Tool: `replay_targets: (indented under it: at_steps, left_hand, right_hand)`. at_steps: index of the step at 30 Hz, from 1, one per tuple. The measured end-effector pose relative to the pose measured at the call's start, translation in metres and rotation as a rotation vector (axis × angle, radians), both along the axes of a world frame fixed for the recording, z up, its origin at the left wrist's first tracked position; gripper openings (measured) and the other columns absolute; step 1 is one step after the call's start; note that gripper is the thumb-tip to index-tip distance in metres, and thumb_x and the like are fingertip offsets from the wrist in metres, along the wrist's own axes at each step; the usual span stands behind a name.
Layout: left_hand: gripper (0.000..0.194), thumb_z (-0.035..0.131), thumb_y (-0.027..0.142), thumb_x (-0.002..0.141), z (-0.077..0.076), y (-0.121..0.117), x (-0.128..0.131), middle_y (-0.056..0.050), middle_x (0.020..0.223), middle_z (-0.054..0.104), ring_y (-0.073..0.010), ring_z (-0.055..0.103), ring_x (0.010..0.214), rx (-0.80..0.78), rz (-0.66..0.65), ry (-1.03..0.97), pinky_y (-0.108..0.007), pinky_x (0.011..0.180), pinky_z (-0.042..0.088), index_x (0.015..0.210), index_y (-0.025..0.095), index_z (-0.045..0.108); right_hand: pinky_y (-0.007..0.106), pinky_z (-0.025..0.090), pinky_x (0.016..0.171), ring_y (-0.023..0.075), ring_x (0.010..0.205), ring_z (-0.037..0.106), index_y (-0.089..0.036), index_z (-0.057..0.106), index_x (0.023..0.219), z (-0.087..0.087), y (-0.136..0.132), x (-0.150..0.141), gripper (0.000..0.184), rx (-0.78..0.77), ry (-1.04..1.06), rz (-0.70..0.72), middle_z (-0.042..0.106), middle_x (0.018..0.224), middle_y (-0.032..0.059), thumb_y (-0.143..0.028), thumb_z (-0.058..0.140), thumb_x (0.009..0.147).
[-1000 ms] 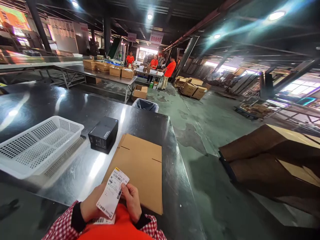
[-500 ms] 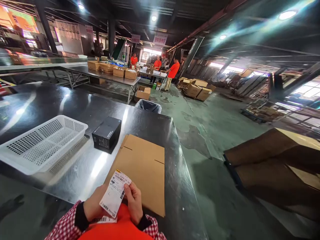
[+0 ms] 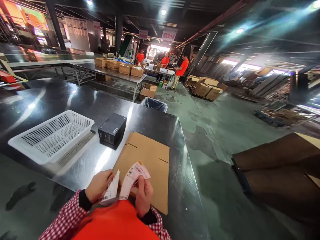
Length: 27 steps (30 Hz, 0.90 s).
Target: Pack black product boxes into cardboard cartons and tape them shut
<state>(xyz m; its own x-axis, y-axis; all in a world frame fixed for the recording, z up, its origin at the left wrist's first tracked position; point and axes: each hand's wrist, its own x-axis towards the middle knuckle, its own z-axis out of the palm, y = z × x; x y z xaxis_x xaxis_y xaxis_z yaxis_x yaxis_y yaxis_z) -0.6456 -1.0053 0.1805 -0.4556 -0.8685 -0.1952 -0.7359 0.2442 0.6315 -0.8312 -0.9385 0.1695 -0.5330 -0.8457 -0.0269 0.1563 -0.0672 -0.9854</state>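
Note:
In the head view my left hand (image 3: 99, 185) pinches a white paper piece (image 3: 112, 187) with a barcode on its lower part. My right hand (image 3: 144, 196) is closed on a printed shipping label (image 3: 135, 175), which curls over and has a yellow mark at its top. Whether the two papers join at the bottom is hidden by my orange front. Under and beyond my hands lies a flat folded cardboard box (image 3: 150, 153). A black product box (image 3: 112, 130) stands on the metal table behind it, to the left.
A white perforated basket (image 3: 51, 136) sits on the shiny table (image 3: 82, 100) at left. A lined bin (image 3: 153, 104) stands past the table's far edge. Large brown cartons (image 3: 272, 170) are on the right. Several people in orange work around farther tables with open boxes (image 3: 125, 69).
The flat label has been drawn apart from the other paper. My right hand moved right with the curling label, while my left hand now shows its own white piece.

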Motion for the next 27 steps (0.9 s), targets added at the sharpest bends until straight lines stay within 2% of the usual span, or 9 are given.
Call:
replay_targets:
  at_steps: [3,6,8,12,15,18,22,24,27]
  left_hand:
    - [0.041,0.032,0.047,0.093,0.002,-0.005,0.020,-0.001,0.068,0.058,-0.0173,0.054,0.064,-0.025,0.235,0.219,-0.028,0.063,0.039,0.077,0.019,0.056]
    - [0.041,0.040,0.055,0.088,0.010,-0.001,0.035,0.000,0.069,0.056,-0.0164,0.052,0.066,-0.045,0.402,0.403,-0.027,0.063,0.039,0.081,0.019,0.057]
    - [0.042,0.043,0.057,0.087,0.018,0.006,0.039,0.000,0.071,0.056,-0.0164,0.052,0.067,-0.049,0.472,0.465,-0.027,0.063,0.039,0.084,0.018,0.059]
    - [0.040,0.047,0.056,0.088,0.031,0.024,0.043,0.000,0.074,0.056,-0.0152,0.051,0.068,-0.042,0.545,0.583,-0.025,0.063,0.040,0.087,0.018,0.060]
    - [0.039,0.049,0.056,0.088,0.035,0.037,0.052,0.001,0.071,0.053,-0.0132,0.049,0.064,-0.025,0.590,0.670,-0.023,0.058,0.039,0.088,0.018,0.059]
    - [0.037,0.051,0.054,0.088,0.033,0.045,0.059,0.002,0.070,0.052,-0.0125,0.048,0.062,-0.001,0.628,0.769,-0.021,0.056,0.038,0.088,0.018,0.059]
    - [0.035,0.050,0.052,0.089,0.028,0.046,0.062,0.002,0.071,0.050,-0.0126,0.046,0.063,0.023,0.618,0.823,-0.022,0.057,0.038,0.087,0.018,0.056]
    - [0.034,0.049,0.051,0.089,0.027,0.043,0.063,0.002,0.070,0.049,-0.0126,0.044,0.063,0.027,0.592,0.787,-0.022,0.058,0.037,0.085,0.018,0.056]
    - [0.034,0.048,0.050,0.090,0.029,0.035,0.069,0.001,0.070,0.048,-0.0132,0.043,0.065,0.047,0.563,0.748,-0.023,0.060,0.035,0.083,0.017,0.055]
  right_hand:
    - [0.028,0.052,0.054,0.0173,0.066,0.063,-0.020,0.064,0.094,0.017,-0.017,-0.007,0.039,-0.042,-0.170,0.041,0.071,0.082,0.0039,-0.055,0.070,0.076]
    - [0.032,0.056,0.074,0.0205,0.087,0.067,-0.022,0.062,0.101,0.032,-0.034,0.003,0.047,-0.072,-0.260,0.210,0.072,0.099,0.0054,-0.039,0.085,0.063]
    - [0.034,0.056,0.081,0.0208,0.091,0.067,-0.023,0.062,0.102,0.042,-0.042,0.016,0.048,-0.075,-0.275,0.321,0.072,0.101,0.0054,-0.032,0.087,0.062]
    - [0.030,0.055,0.082,0.0180,0.093,0.066,-0.024,0.061,0.108,0.064,-0.051,0.038,0.052,-0.074,-0.387,0.538,0.071,0.106,0.0039,-0.026,0.087,0.063]
    - [0.030,0.056,0.078,0.0151,0.082,0.067,-0.022,0.063,0.110,0.080,-0.053,0.039,0.051,0.086,-0.585,0.798,0.070,0.104,0.0032,-0.025,0.085,0.065]
    - [0.032,0.058,0.071,0.0082,0.060,0.059,-0.019,0.066,0.104,0.083,-0.057,0.037,0.043,0.290,-0.730,1.003,0.069,0.085,-0.0012,-0.022,0.085,0.065]
    - [0.021,0.054,0.061,0.0025,0.052,0.048,-0.019,0.067,0.096,0.080,-0.072,0.050,0.041,0.314,-0.850,0.974,0.065,0.077,-0.0055,-0.021,0.088,0.061]
    - [0.014,0.051,0.058,0.0022,0.054,0.050,-0.021,0.068,0.094,0.082,-0.084,0.060,0.040,0.285,-0.829,0.931,0.065,0.079,-0.0055,-0.021,0.089,0.060]
    - [0.013,0.050,0.058,0.0031,0.057,0.051,-0.022,0.069,0.089,0.089,-0.106,0.074,0.033,0.218,-0.742,0.899,0.065,0.079,-0.0055,-0.023,0.087,0.061]
